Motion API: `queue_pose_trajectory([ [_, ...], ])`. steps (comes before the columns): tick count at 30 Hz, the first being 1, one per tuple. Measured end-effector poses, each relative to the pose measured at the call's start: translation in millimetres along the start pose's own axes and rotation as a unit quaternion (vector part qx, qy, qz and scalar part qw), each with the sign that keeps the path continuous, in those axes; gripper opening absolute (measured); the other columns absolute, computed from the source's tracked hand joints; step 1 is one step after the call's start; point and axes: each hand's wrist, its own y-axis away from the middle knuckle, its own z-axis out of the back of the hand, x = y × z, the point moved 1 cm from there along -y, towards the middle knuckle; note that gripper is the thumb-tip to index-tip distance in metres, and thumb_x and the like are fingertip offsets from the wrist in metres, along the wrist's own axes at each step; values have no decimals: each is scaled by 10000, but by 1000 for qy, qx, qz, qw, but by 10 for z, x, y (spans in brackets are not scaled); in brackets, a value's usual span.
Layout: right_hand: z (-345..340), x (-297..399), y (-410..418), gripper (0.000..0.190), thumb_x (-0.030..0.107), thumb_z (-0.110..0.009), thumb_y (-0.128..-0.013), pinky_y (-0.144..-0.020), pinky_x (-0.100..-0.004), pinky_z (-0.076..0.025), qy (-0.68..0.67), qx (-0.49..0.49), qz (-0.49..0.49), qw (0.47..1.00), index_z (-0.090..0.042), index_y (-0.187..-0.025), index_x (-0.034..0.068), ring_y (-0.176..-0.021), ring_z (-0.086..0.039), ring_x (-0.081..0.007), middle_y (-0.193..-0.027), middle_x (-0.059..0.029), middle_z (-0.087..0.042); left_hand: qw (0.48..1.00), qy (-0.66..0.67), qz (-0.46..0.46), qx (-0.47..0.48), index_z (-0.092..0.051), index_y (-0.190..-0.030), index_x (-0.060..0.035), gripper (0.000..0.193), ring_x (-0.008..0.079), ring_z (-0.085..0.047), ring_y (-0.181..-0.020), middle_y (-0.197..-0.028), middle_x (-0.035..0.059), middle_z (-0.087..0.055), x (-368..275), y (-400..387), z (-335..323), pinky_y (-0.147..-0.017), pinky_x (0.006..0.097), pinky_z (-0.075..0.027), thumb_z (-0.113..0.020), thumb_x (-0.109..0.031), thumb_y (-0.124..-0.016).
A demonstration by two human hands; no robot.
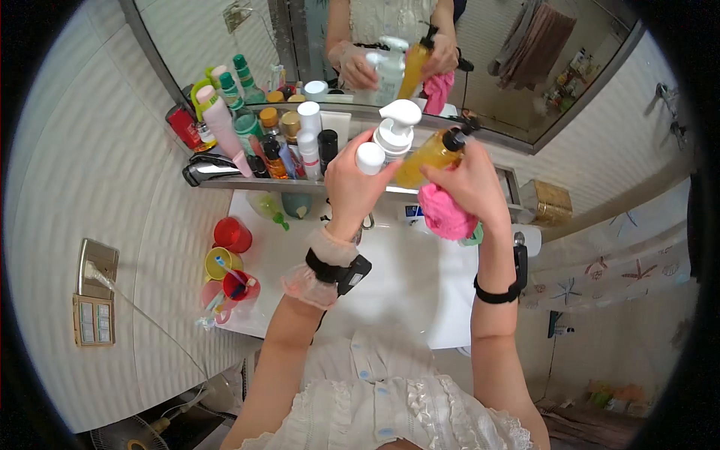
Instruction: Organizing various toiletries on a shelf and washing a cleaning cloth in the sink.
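My left hand [355, 183] curls around a white-capped bottle [370, 158] at the mirror shelf. Right behind it is a bottle with a white pump head [396, 130]; whether my fingers also grip that one is hidden. My right hand [472, 183] holds a tilted pump bottle of amber liquid [419, 164] near its black collar. A crumpled pink cloth [447, 214] hangs beneath the same palm, held with the bottle. Both bottles and hands are reflected in the mirror [484, 34].
On the shelf's [270, 185] left side crowd several cosmetic bottles, with a black-and-silver hair clipper or similar device [211, 169] at its end. Below is a white washbasin [416, 281], with a red cup [232, 235] and other cups along its left side. A gold box [544, 202] sits at right.
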Motion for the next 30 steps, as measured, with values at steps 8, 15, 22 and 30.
queue_pose_trajectory([
  [8, -451, -211, -533, 422, 187, -823, -634, -772, -386, -514, 90, 28, -32, 995, -639, -944, -33, -840, -678, -313, -867, -194, -690, 987, -94, 124, 43, -675, -1157, -110, 520, 343, -694, -895, -963, 147, -722, 209, -168, -46, -760, 426, -545, -817, -306, -696],
  [15, -597, -249, -658, 483, 228, -838, -610, -779, -391, -514, 48, 55, -50, 996, -642, -964, -36, -854, -679, -309, -903, -187, -700, 972, -161, 143, 97, -620, -1210, -56, 547, 400, -672, -922, -977, 224, -697, 298, -260, 0, -791, 479, -538, -769, -281, -734],
  [22, -798, -418, -701, 503, 247, -823, -649, -788, -382, -514, 58, 7, -35, 998, -633, -1029, -23, -865, -687, -289, -942, -177, -706, 986, -134, 81, 59, -406, -1376, 75, 699, 474, -613, -1015, -1094, 313, -631, 388, -22, -89, -853, 509, -503, -710, -186, -804],
  [30, -848, -379, -581, 561, 361, -800, -691, -796, -465, -502, 85, -21, -28, 996, -586, -1084, 22, -951, -653, -396, -959, -212, -690, 992, -115, 23, 47, -291, -1426, 119, 794, 472, -528, -1173, -1354, 322, -441, 418, 73, -95, -946, 472, -481, -715, -134, -805],
])
